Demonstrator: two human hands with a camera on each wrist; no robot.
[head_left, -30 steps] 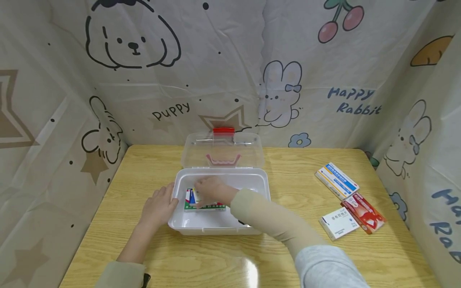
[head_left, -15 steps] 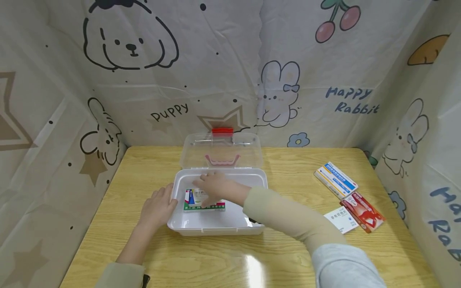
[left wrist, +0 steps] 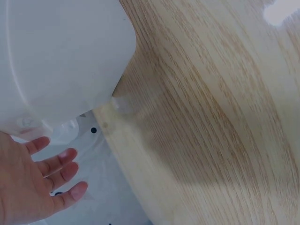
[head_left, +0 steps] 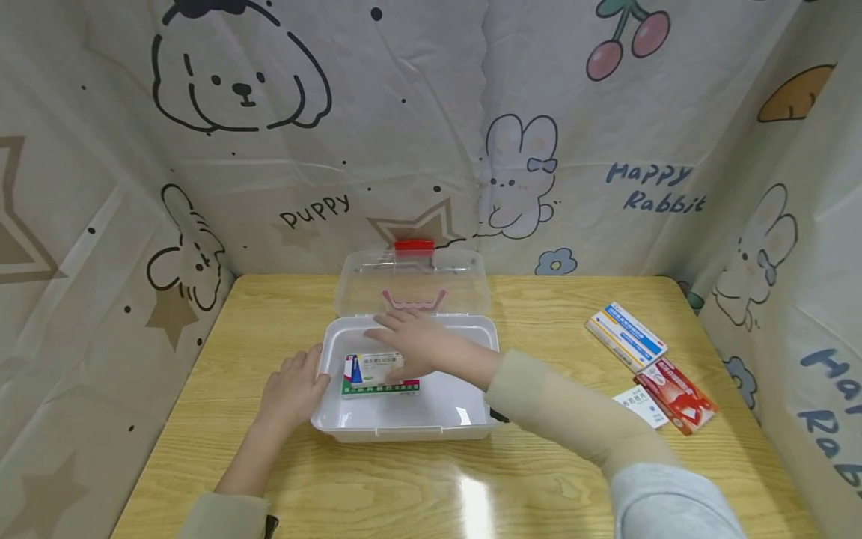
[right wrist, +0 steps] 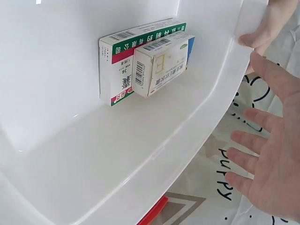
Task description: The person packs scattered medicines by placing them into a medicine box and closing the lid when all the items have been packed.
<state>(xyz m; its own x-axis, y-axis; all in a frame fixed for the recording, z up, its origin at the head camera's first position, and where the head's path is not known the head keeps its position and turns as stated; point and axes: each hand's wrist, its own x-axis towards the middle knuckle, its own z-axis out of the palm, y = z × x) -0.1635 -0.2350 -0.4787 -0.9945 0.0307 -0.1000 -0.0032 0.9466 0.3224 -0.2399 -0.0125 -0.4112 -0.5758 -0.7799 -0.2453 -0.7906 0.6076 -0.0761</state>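
Observation:
A white plastic storage box [head_left: 465,389] stands on the table with its clear lid hinged back. Inside it a small white medicine box [head_left: 373,370] lies on top of a larger green, white and red medicine box [head_left: 349,391]. My left hand [head_left: 294,393] rests at the storage box's left rim, thumb by the edge; the left wrist view shows the loosely spread fingers [left wrist: 58,162] beside its wall. My right hand [head_left: 417,344] hovers over the storage box with fingers spread and nothing held, close to the small medicine box. In the right wrist view its palm [right wrist: 276,173] shows bare.
At the table's right lie a blue-and-white medicine box [head_left: 626,337], a red one [head_left: 676,395] and a white one [head_left: 642,406], partly covered by my right sleeve [head_left: 572,412]. Behind the table hangs a printed cloth [head_left: 404,150]. The lid [head_left: 414,277] has a red latch.
My right hand has lifted off the small white medicine box, its fingers spreading, and has moved right and back. The left hand keeps its place at the rim. The view has shifted slightly.

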